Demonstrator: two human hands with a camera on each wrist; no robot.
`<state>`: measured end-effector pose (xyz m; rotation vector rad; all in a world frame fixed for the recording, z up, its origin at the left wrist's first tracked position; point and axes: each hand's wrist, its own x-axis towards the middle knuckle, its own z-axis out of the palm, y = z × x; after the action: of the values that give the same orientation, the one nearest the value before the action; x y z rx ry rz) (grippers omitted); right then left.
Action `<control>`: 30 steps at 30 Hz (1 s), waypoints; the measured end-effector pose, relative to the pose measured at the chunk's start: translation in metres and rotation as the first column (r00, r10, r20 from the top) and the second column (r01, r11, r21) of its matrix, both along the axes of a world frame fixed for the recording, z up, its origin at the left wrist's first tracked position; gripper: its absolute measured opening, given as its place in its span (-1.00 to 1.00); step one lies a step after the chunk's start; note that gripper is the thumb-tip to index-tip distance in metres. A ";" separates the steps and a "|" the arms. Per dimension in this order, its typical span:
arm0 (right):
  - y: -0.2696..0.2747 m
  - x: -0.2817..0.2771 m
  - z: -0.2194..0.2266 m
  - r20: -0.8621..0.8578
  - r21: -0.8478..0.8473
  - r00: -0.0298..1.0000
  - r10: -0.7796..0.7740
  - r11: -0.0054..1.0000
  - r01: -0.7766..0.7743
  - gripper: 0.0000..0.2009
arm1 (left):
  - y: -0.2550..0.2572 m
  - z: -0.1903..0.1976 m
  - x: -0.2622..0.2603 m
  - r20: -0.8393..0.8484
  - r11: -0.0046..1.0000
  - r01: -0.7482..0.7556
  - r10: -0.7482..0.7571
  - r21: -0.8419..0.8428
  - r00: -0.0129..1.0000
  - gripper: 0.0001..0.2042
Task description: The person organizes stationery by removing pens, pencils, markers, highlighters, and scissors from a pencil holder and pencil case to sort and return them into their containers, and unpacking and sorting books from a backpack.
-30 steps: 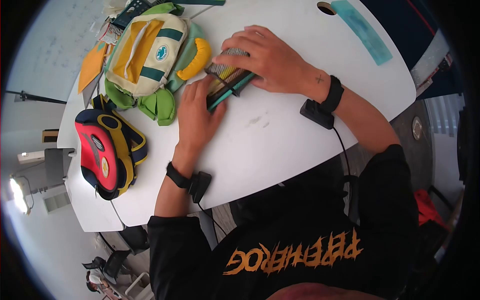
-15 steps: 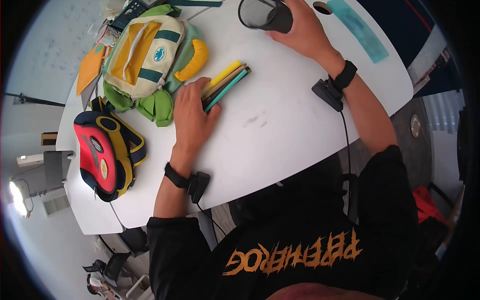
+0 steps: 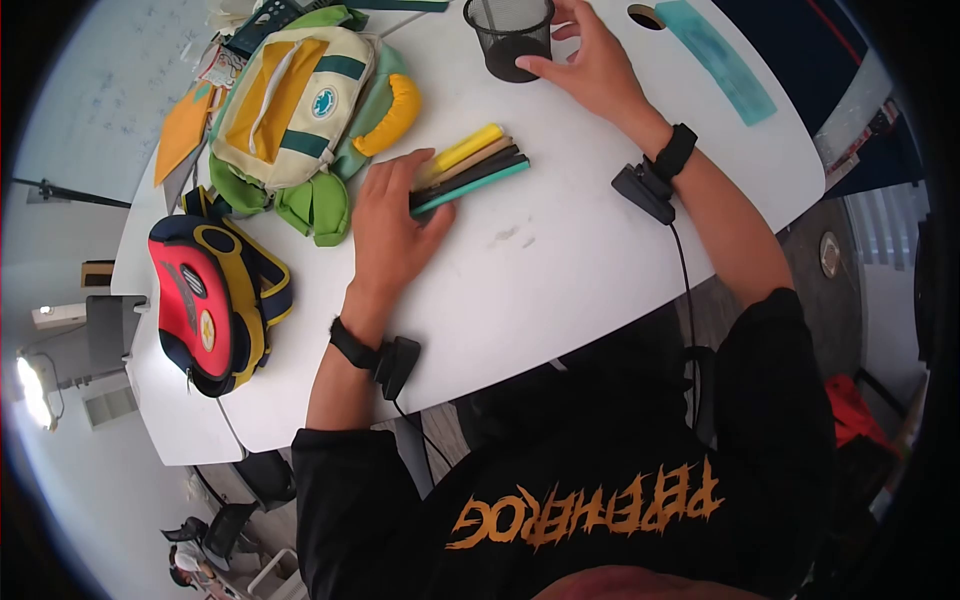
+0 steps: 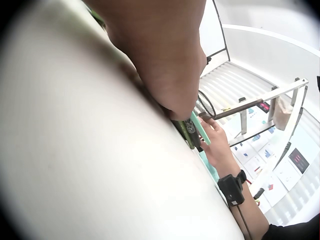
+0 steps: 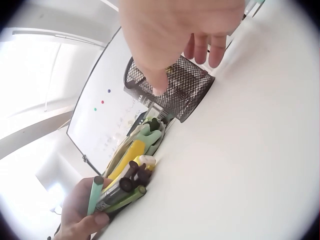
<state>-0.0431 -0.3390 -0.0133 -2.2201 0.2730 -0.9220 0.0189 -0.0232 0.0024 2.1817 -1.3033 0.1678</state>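
Observation:
In the head view my left hand (image 3: 390, 222) grips a bundle of several pens and markers (image 3: 478, 165), yellow, tan, black and teal, lying low over the white table. The right wrist view shows their ends (image 5: 125, 182) fanned out from the left fingers, a green one among them. My right hand (image 3: 597, 70) is at the side of a black mesh pen cup (image 3: 512, 45) at the table's far part, thumb on its wall and fingers around the far side. The cup (image 5: 185, 87) looks upright, its base at the table.
A cream and green backpack (image 3: 300, 110) with a yellow handle lies left of the pens. Nearer on the left is a red, navy and yellow bag (image 3: 205, 310). An orange envelope (image 3: 182, 135) and a dark basket (image 3: 262, 28) are at the far left; a teal strip (image 3: 722, 62) lies at the right.
My right hand has carried the mesh cup off the pens, away to the far side, and it has turned upright. The pens remain in my left hand, now fanned and angled lower.

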 end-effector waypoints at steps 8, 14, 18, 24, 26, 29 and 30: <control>0.014 -0.013 0.035 0.179 0.035 0.983 -0.039 0.999 0.033 -0.55 | -0.002 0.001 -0.002 -0.011 1.000 -0.020 0.020 -0.021 1.000 -0.44; 0.026 -0.017 0.030 0.158 -0.120 0.956 0.247 0.966 -0.230 -0.89 | 0.003 -0.006 0.004 -0.071 0.997 -0.055 0.051 -0.061 0.996 -0.54; 0.032 -0.022 0.021 0.008 -0.286 0.918 0.397 0.880 -0.379 -0.88 | 0.004 -0.015 0.005 -0.190 0.978 -0.138 0.107 -0.159 0.976 -0.68; 0.030 -0.018 0.020 -0.060 -0.294 0.922 0.382 0.876 -0.381 -0.87 | 0.002 -0.019 0.013 -0.179 0.969 -0.137 0.100 -0.206 0.979 -0.74; 0.031 -0.018 0.023 -0.029 -0.333 0.905 0.425 0.849 -0.410 -0.85 | 0.005 -0.021 0.012 -0.195 0.962 -0.162 0.120 -0.220 0.973 -0.75; 0.039 -0.032 0.042 -0.194 -0.128 0.753 0.628 0.745 -0.654 -0.79 | 0.002 -0.018 0.013 -0.229 0.943 -0.176 0.112 -0.283 0.967 -0.76; 0.048 -0.036 0.048 -0.221 -0.098 0.703 0.676 0.702 -0.706 -0.75 | 0.002 -0.019 0.014 -0.251 0.949 -0.182 0.116 -0.258 0.961 -0.76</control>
<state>-0.0789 -0.2914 0.0346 -2.2776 -0.5820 -0.3366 0.0328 -0.0208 -0.0164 1.9891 -0.9230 0.1399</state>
